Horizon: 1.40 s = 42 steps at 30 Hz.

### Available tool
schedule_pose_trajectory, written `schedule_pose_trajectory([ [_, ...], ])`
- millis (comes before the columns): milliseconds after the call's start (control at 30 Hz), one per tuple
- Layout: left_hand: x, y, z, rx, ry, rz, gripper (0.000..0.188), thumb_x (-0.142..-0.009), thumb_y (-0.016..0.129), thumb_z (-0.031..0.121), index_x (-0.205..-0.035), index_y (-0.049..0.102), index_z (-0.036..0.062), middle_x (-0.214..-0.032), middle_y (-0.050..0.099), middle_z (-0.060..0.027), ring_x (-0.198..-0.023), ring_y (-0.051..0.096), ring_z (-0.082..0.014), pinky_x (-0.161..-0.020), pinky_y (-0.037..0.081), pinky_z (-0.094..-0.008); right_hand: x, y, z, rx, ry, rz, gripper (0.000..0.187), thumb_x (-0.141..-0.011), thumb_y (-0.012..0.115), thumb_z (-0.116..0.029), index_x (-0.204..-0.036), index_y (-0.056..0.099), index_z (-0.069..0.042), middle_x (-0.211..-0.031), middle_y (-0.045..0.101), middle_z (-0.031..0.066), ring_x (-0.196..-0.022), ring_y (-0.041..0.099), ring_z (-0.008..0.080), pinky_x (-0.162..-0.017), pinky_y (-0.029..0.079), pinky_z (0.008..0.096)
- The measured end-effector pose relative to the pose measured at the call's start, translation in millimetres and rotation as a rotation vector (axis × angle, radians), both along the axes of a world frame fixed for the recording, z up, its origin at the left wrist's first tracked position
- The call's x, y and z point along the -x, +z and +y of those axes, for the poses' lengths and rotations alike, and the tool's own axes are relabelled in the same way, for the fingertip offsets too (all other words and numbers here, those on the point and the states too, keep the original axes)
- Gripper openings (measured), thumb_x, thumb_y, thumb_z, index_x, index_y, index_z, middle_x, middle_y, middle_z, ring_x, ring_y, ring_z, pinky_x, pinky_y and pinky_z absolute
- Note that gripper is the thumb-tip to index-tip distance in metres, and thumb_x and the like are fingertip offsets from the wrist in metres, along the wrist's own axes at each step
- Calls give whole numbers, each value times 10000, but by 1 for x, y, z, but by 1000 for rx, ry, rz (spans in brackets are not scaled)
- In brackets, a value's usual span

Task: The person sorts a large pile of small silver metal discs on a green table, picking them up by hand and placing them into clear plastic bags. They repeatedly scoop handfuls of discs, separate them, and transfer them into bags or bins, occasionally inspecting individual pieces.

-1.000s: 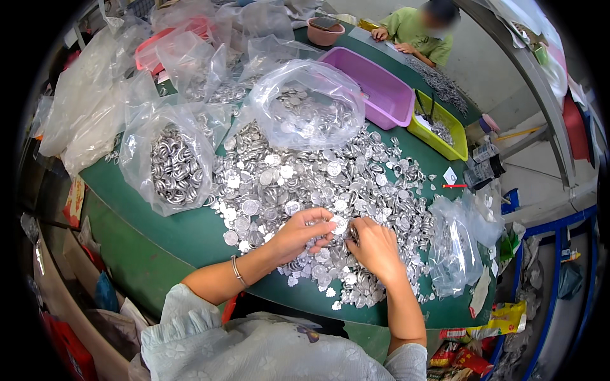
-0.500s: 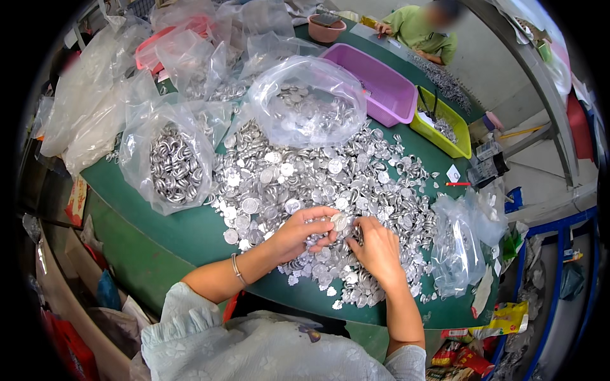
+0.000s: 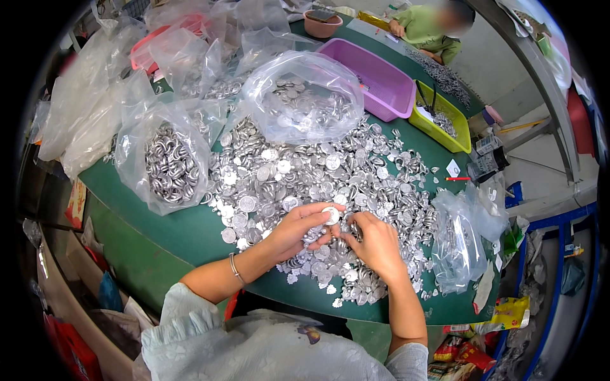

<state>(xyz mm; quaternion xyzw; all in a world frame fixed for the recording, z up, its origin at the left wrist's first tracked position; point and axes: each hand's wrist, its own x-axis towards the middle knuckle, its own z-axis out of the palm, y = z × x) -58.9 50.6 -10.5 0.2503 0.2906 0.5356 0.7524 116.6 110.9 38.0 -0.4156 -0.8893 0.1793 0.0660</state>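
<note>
My left hand point(image 3: 301, 230) pinches a round silver disc point(image 3: 331, 216), coin-like, between thumb and fingers, just above a wide heap of silver metal pieces point(image 3: 289, 170). More silver pieces show against its curled lower fingers. Close beside it on the right, my right hand point(image 3: 373, 244) is bent over the heap with thumb and fingertips drawn together. Whatever those fingertips hold is hidden. The heap mixes round discs, flower-edged discs and small curved pieces.
Clear bags of silver pieces stand left point(image 3: 171, 162) and behind point(image 3: 304, 101) the heap. A plastic bag point(image 3: 457, 244) lies right. Farther back are a purple basin point(image 3: 375, 79) and a yellow-green basket point(image 3: 443, 120). Across the green table point(image 3: 136, 203) sits a person in green point(image 3: 424, 32).
The disc has turned in my left hand and shows a brighter face, slightly farther left. My right hand remains beside it, fingers still bent. The whole view has shifted slightly.
</note>
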Motion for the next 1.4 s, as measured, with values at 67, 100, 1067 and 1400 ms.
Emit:
schedule_pose_trajectory([
  [67,0,5,-1,-4,-4,-5,367,-900,457,165,-1237,450,20,-843,579,-95,-593,483,-99,-449,346,-196,-2,-5,1,-2,-24,118,191,-741,648,-154,-857,570,-24,-808,605,141,-691,600,320,-612,460,406],
  [100,1,7,-1,-6,-6,-8,364,-898,451,145,-1242,449,28,-863,587,-95,-604,486,-99,-458,349,-196,-3,-8,3,55,-49,226,167,-747,638,-142,-843,574,-21,-788,608,143,-680,602,307,-616,458,395],
  [1067,-3,2,-4,-19,-131,210,191,-883,520,177,-940,573,3,-793,646,-91,-612,568,-101,-446,376,-202,-7,-19,-3,608,-85,825,212,-784,625,-18,-991,582,-7,-682,492,-35,-551,445,26,-473,342,166],
  [1400,-4,0,-5,-108,-153,281,188,-874,529,175,-848,589,-1,-761,644,-83,-591,575,-94,-421,378,-198,-3,-12,-6,579,-79,770,228,-754,646,-20,-977,601,-23,-692,479,-27,-698,458,57,-673,390,209],
])
